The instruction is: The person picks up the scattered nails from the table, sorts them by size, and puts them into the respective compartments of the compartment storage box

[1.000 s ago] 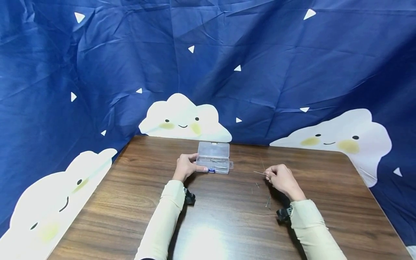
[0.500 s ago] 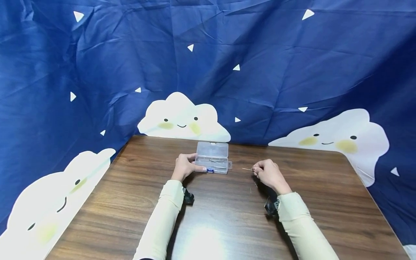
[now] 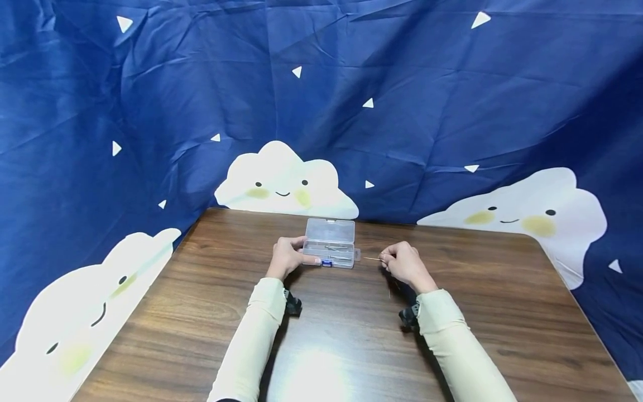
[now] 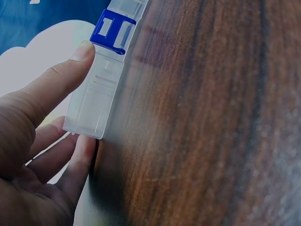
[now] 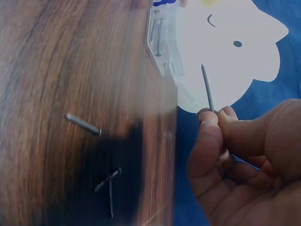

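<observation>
A clear plastic box with a blue latch stands on the table, its lid tipped back. Several thin metal pieces lie inside. My left hand grips the box's left end, thumb on the front wall beside the latch and fingers behind. To the right of the box, my right hand pinches a nail between thumb and forefinger. The nail's pointed tip faces the box, a short way from its right end. In the right wrist view, a thicker metal pin, a screw and another nail lie on the table.
The brown wooden table ends at the back against a blue curtain with white clouds. Some small metal pieces lie near or beneath the right hand and are partly hidden in the head view.
My right hand has moved left toward the box with the nail, which now points more nearly level at it. The left hand and the box have stayed in place.
</observation>
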A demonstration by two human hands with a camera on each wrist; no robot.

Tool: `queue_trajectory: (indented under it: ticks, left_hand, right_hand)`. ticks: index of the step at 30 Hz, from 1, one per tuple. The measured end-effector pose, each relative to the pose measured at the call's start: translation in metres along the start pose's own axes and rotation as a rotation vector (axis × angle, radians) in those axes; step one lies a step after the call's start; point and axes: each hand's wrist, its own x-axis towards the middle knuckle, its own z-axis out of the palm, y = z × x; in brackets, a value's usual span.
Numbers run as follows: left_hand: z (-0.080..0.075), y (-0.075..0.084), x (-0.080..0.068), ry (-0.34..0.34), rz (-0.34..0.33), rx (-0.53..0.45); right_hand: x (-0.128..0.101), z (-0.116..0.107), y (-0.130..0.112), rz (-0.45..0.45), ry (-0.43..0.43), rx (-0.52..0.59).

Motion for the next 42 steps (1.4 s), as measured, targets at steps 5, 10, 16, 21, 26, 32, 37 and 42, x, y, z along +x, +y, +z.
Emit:
queue_trajectory:
  ticks: [5, 10, 16, 21, 26, 32, 37, 42]
  left_hand:
    - [-0.002, 0.002, 0.000, 0.004, 0.000, -0.001]
    - [-0.002, 0.002, 0.000, 0.001, 0.005, 0.012]
    - [-0.001, 0.001, 0.002, -0.004, 0.000, 0.035]
    - [-0.001, 0.001, 0.002, 0.006, -0.004, 0.042]
    - [-0.002, 0.003, 0.001, -0.003, -0.008, 0.046]
    - [-0.002, 0.004, 0.003, 0.005, -0.005, 0.040]
    - [-0.002, 0.004, 0.003, -0.019, -0.015, 0.031]
    - [-0.001, 0.004, 0.002, -0.005, -0.021, 0.046]
  right_hand:
    - [0.007, 0.005, -0.007, 0.012, -0.015, 0.043]
    - [0.014, 0.011, -0.012, 0.012, -0.029, 0.070]
    - [0.019, 0.017, -0.015, 0.041, -0.050, 0.094]
    - [0.024, 0.024, -0.020, 0.045, -0.054, 0.098]
    - [0.027, 0.029, -0.024, 0.071, -0.040, 0.100]
    - [0.031, 0.033, -0.032, 0.035, -0.024, 0.066]
    - [0.033, 0.035, -0.036, 0.061, -0.026, 0.084]
    - [0.037, 0.039, -0.038, 0.059, -0.030, 0.065]
